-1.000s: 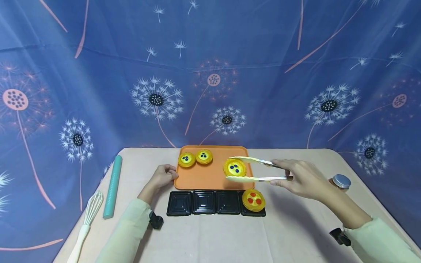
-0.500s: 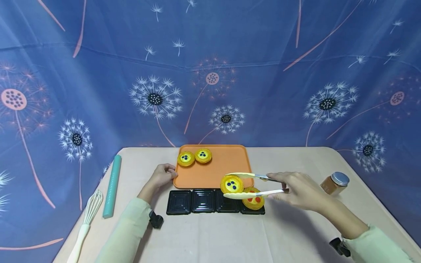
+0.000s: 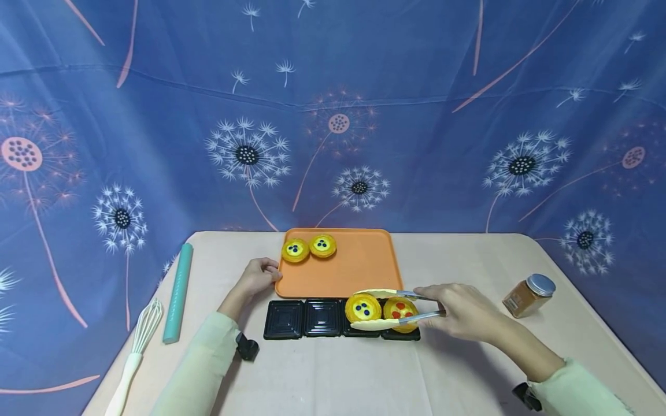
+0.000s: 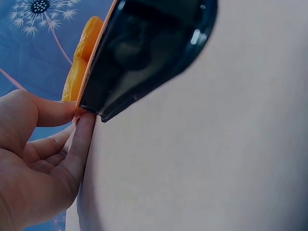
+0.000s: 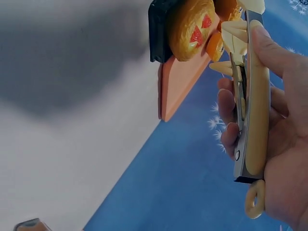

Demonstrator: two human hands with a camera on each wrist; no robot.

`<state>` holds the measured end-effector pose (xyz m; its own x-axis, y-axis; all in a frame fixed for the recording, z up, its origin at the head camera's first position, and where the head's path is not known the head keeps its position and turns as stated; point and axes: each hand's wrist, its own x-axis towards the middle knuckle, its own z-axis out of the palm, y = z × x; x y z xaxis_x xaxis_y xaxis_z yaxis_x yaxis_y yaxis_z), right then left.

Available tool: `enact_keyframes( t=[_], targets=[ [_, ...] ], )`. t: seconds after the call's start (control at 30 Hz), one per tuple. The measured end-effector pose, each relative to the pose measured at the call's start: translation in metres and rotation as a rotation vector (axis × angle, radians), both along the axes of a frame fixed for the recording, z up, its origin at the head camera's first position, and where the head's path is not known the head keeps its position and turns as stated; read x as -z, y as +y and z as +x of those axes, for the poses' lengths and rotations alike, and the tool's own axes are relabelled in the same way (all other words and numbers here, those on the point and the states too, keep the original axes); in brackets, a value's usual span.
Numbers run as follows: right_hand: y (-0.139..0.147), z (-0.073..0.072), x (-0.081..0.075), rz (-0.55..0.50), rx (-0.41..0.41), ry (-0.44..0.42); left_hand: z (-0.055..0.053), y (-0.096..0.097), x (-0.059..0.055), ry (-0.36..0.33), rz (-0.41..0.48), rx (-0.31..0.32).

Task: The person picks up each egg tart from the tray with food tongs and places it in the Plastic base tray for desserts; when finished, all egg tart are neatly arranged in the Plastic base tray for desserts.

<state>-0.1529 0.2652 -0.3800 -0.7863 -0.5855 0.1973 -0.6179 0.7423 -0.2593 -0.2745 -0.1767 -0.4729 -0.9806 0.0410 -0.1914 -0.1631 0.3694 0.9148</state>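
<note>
My left hand (image 3: 257, 276) pinches the left edge of the orange tray (image 3: 343, 280) between thumb and fingers. Two egg tarts (image 3: 322, 245) with blue dots sit at the tray's far left. My right hand (image 3: 463, 311) grips cream-tipped metal tongs (image 3: 376, 325). Between the tong tips is another blue-dotted egg tart (image 3: 362, 308), at the third compartment of the black tray (image 3: 283, 320); whether it touches the bottom is hidden. A red-dotted egg tart (image 5: 190, 31) sits in the rightmost compartment, partly behind the tong arms in the head view. The two left compartments hold nothing.
On the left lie a teal rolling pin (image 3: 178, 294) and a white-handled whisk (image 3: 137, 346). A jar (image 3: 528, 297) with a silver lid and brown contents is at the right. Blue dandelion-print cloth (image 3: 416, 144) rises behind the table.
My right hand has brought the tongs and the blue-dotted egg tart from over the orange tray nearer to me, down to the black tray's third compartment. The left hand stays at the orange tray's edge.
</note>
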Motion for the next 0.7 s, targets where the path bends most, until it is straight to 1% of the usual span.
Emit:
enact_keyframes(
  t=[0.27, 0.43, 0.7],
  targets=[
    [-0.0039, -0.0012, 0.0055, 0.010, 0.025, -0.008, 0.0005, 0.0008, 0.0002, -0.006, -0.005, -0.006],
    [-0.0063, -0.0018, 0.0070, 0.026, 0.017, 0.002, 0.0009, 0.0016, -0.0004, -0.005, -0.012, -0.014],
    [-0.0089, -0.0012, 0.0080, 0.023, 0.023, -0.027, 0.0002, 0.0012, -0.0002, 0.004, -0.010, -0.024]
  ],
)
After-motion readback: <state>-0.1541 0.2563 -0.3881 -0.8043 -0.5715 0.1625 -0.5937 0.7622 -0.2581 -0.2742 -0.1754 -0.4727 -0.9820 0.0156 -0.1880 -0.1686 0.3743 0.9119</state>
